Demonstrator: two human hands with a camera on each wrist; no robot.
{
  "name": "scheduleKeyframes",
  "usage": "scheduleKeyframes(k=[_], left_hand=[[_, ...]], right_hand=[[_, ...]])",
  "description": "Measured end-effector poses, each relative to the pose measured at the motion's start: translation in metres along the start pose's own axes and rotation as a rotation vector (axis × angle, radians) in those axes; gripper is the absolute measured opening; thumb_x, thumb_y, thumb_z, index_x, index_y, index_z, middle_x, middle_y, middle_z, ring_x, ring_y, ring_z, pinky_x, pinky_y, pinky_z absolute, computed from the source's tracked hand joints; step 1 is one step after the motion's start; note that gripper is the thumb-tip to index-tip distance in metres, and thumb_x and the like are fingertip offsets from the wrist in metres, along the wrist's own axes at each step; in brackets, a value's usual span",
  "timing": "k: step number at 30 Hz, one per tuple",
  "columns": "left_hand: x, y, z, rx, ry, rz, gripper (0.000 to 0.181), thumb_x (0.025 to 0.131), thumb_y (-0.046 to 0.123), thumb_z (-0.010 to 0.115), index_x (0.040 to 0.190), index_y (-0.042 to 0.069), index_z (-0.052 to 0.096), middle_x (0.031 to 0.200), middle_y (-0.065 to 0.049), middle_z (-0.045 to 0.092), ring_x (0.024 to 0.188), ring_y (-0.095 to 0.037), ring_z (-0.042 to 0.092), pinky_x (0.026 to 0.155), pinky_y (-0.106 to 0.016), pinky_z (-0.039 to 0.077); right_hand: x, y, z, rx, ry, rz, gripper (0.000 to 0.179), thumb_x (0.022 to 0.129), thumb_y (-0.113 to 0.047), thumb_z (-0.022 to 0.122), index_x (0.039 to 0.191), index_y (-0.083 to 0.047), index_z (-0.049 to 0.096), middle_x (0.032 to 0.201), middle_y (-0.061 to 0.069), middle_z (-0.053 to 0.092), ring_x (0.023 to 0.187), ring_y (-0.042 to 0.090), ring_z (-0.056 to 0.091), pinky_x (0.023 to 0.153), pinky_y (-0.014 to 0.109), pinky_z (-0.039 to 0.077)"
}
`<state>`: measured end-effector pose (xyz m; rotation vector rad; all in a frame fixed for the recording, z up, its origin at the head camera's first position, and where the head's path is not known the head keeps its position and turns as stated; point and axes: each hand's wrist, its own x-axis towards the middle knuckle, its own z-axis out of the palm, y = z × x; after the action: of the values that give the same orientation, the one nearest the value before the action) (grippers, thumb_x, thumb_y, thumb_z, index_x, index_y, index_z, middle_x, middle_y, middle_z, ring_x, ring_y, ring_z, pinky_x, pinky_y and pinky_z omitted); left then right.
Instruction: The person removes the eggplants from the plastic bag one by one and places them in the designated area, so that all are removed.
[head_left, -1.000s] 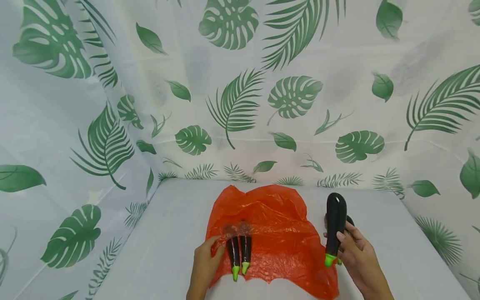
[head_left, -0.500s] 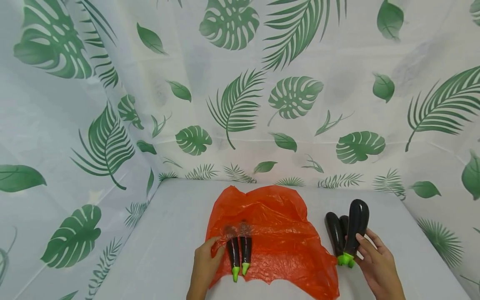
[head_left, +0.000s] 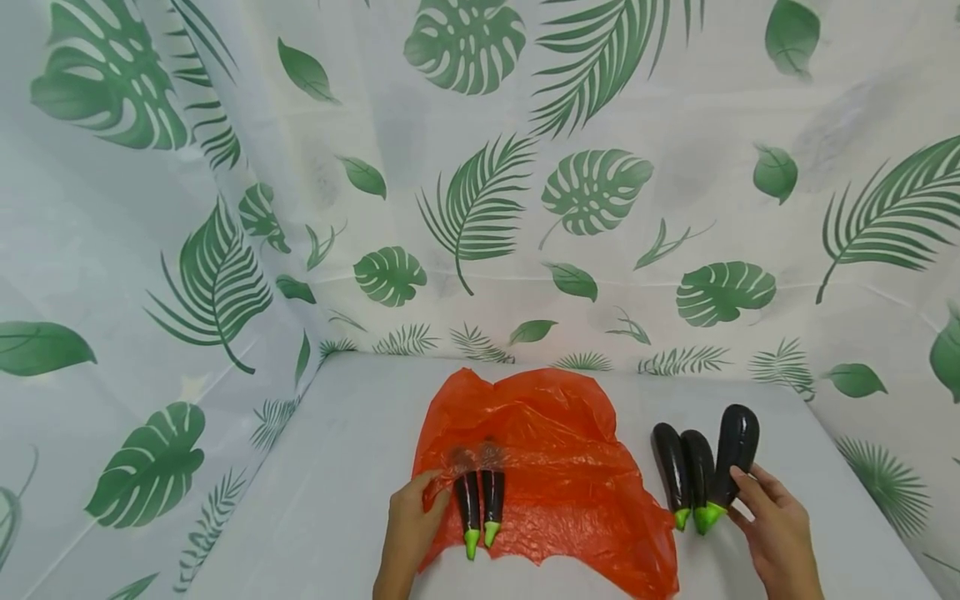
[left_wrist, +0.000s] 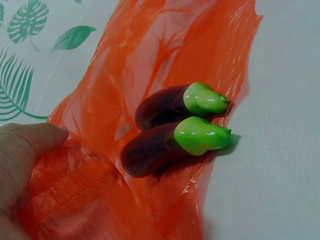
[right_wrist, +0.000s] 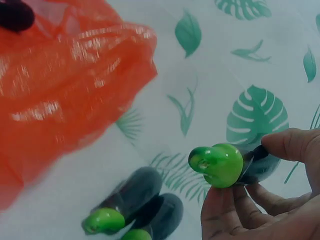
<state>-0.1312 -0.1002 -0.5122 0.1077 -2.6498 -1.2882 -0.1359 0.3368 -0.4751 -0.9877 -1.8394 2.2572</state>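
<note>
A red plastic bag (head_left: 555, 492) lies spread on the table, and my left hand (head_left: 410, 517) pinches its upper layer at the left edge. Two dark eggplants with green stem ends, the left one (head_left: 468, 504) and the right one (head_left: 492, 500), lie partly inside the bag, their tops covered by the thin film. At the right, my right hand (head_left: 776, 521) grips a third eggplant (head_left: 738, 442) between thumb and fingers, its green end pointing down. Beside it two more, an outer eggplant (head_left: 670, 462) and an inner eggplant (head_left: 697, 458), rest side by side on the table.
The white table (head_left: 337, 433) meets a leaf-printed curtain (head_left: 480, 208) at the back and on both sides. The bag's lower right corner (head_left: 660, 567) reaches close to the loose eggplants.
My right hand has moved right with its eggplant, from beside the bag to the right of the two loose eggplants, which now show fully. The left hand and bag have stayed put.
</note>
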Motion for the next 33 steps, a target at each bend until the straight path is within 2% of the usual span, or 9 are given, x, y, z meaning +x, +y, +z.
scheduleKeyframes(k=[8, 11, 15, 19, 22, 24, 26, 31, 33], left_hand=[[0.0, 0.001, -0.001, -0.005, -0.015, -0.02, 0.022, 0.088, 0.014, 0.069, 0.11, 0.01, 0.07, 0.107, -0.006, 0.072, 0.102, -0.024, 0.067, 0.093, -0.048, 0.053], [0.001, 0.001, -0.001, -0.003, -0.019, -0.024, 0.023, 0.089, 0.015, 0.069, 0.111, 0.01, 0.07, 0.108, -0.006, 0.072, 0.103, -0.024, 0.067, 0.094, -0.048, 0.053], [0.002, -0.001, -0.001, -0.009, -0.004, -0.004, 0.022, 0.088, 0.013, 0.068, 0.11, 0.009, 0.07, 0.107, -0.006, 0.072, 0.103, -0.024, 0.067, 0.093, -0.047, 0.053], [0.002, -0.001, -0.001, -0.001, 0.003, 0.012, 0.022, 0.088, 0.012, 0.068, 0.11, 0.009, 0.07, 0.106, -0.006, 0.073, 0.103, -0.025, 0.068, 0.092, -0.047, 0.053], [0.002, 0.0, -0.001, 0.002, -0.006, 0.007, 0.023, 0.089, 0.013, 0.068, 0.111, 0.009, 0.07, 0.108, -0.006, 0.072, 0.105, -0.026, 0.067, 0.093, -0.048, 0.053], [0.002, 0.001, -0.001, 0.001, -0.011, 0.002, 0.023, 0.089, 0.013, 0.068, 0.111, 0.009, 0.07, 0.108, -0.006, 0.072, 0.105, -0.026, 0.067, 0.093, -0.048, 0.053], [0.001, 0.001, -0.001, -0.001, -0.014, -0.002, 0.023, 0.089, 0.014, 0.068, 0.111, 0.009, 0.07, 0.108, -0.006, 0.072, 0.105, -0.026, 0.067, 0.093, -0.048, 0.053], [0.0, 0.001, 0.0, 0.009, -0.01, -0.002, 0.023, 0.088, 0.013, 0.069, 0.111, 0.008, 0.07, 0.107, -0.007, 0.072, 0.104, -0.026, 0.067, 0.093, -0.048, 0.053], [0.0, 0.002, 0.0, 0.015, -0.012, -0.007, 0.023, 0.088, 0.013, 0.069, 0.111, 0.008, 0.07, 0.107, -0.007, 0.072, 0.104, -0.026, 0.067, 0.093, -0.049, 0.053]], right_hand=[[0.027, 0.008, -0.019, -0.108, 0.008, -0.02, 0.074, 0.09, -0.037, 0.067, 0.15, -0.015, 0.028, 0.085, -0.024, 0.056, 0.078, -0.009, 0.056, 0.067, 0.018, 0.052], [0.048, 0.02, -0.031, -0.121, 0.002, -0.019, 0.057, 0.087, -0.038, 0.072, 0.135, -0.025, 0.044, 0.084, -0.022, 0.059, 0.074, -0.008, 0.057, 0.064, 0.02, 0.054], [0.053, 0.022, -0.033, -0.187, 0.02, -0.029, 0.061, 0.089, -0.035, 0.07, 0.14, -0.013, 0.044, 0.077, -0.019, 0.057, 0.066, -0.008, 0.055, 0.06, 0.021, 0.054], [0.046, 0.016, -0.028, -0.276, 0.059, -0.018, 0.085, 0.092, -0.035, 0.063, 0.15, 0.01, 0.02, 0.078, -0.013, 0.055, 0.063, -0.007, 0.051, 0.059, 0.021, 0.053], [0.053, 0.02, -0.029, -0.314, 0.074, -0.005, 0.086, 0.09, -0.036, 0.063, 0.149, 0.011, 0.021, 0.101, 0.015, 0.062, 0.076, 0.006, 0.058, 0.057, 0.021, 0.053], [0.058, 0.023, -0.029, -0.336, 0.082, 0.004, 0.086, 0.09, -0.035, 0.064, 0.149, 0.011, 0.021, 0.129, 0.033, 0.049, 0.095, 0.024, 0.059, 0.055, 0.022, 0.053], [0.062, 0.024, -0.029, -0.358, 0.084, 0.015, 0.085, 0.089, -0.032, 0.062, 0.149, 0.011, 0.02, 0.146, 0.038, 0.029, 0.095, 0.026, 0.058, 0.054, 0.022, 0.053], [0.065, 0.025, -0.028, -0.39, 0.089, 0.019, 0.078, 0.089, -0.025, 0.061, 0.147, 0.014, 0.024, 0.142, 0.04, 0.032, 0.062, -0.001, 0.051, 0.054, 0.023, 0.054], [0.065, 0.026, -0.026, -0.416, 0.09, 0.013, 0.077, 0.09, -0.025, 0.06, 0.145, 0.016, 0.025, 0.138, 0.041, 0.034, 0.069, 0.011, 0.058, 0.053, 0.023, 0.053]])
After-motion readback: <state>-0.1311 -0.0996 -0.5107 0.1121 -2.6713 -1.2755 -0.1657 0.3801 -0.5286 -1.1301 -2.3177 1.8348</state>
